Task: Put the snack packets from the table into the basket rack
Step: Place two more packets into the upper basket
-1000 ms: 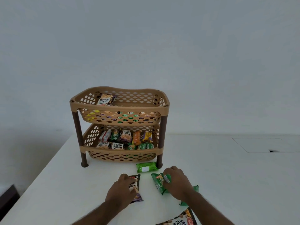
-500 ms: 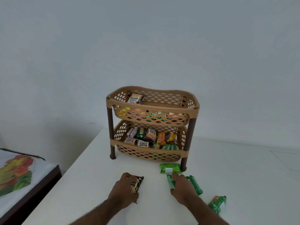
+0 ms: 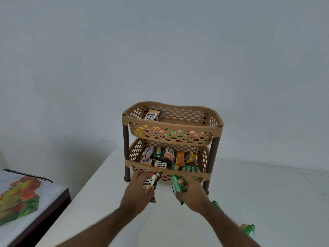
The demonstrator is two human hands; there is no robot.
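A tan two-tier basket rack (image 3: 216, 130) with brown legs stands on the white table (image 3: 99, 196). Both tiers hold several snack packets; a salted peanuts packet (image 3: 152, 114) leans in the top tier. My left hand (image 3: 137, 193) grips a black salted peanuts packet (image 3: 150, 181), lifted just in front of the lower tier. My right hand (image 3: 192, 195) grips a green packet (image 3: 178, 184) beside it, also raised near the lower rim. Two more green packets lie on the table, one (image 3: 216, 205) partly behind my right forearm, one (image 3: 248, 229) at the lower right.
A low dark-framed surface with a fruit-print cloth (image 3: 19, 198) sits to the left, below the table's left edge. A plain wall stands behind the rack. A rectangular outline (image 3: 316, 182) marks the table at the far right.
Both hands have lifted their packets off the table and moved forward to the rack's lower tier. The view has shifted, so the rack now sits further right and closer.
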